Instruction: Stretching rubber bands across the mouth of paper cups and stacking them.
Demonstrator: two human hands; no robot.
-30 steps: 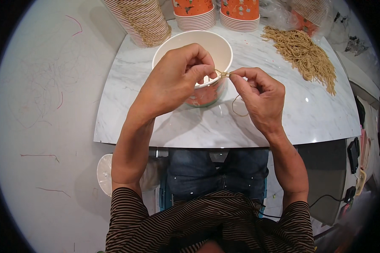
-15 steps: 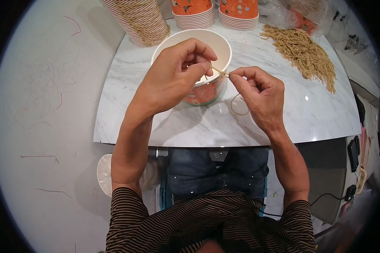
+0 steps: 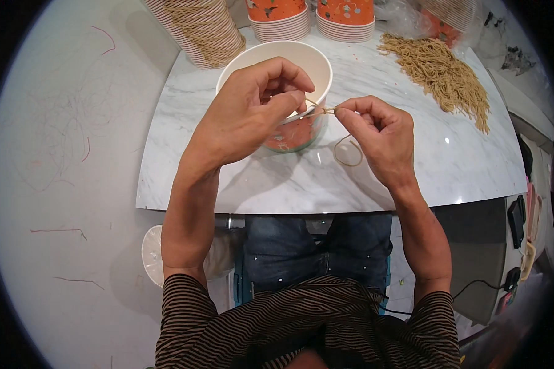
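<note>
A large paper bucket (image 3: 317,58), white inside and orange outside, stands on the table in front of me. Just above its near right rim, a thin tan cord (image 3: 345,163) is stretched between my two hands, and a loop of it dangles under the right one. My left hand (image 3: 252,111) pinches one part of the cord between thumb and fingers and hides part of the bucket. My right hand (image 3: 378,132) pinches the cord on the other side, thumb against forefinger. Between them the strands cross at what looks like a small knot or loop.
A heap of cut tan cords (image 3: 443,83) lies at the right back of the marble table (image 3: 375,190). Stacked orange buckets (image 3: 345,21) stand at the back. A leaning stack with cords (image 3: 206,34) is at the far left. Clear plastic wrap (image 3: 394,15) sits behind.
The bucket has shifted slightly left in the picture. The stretch of cord between my hands now looks a little longer. Both hands keep their pinch.
</note>
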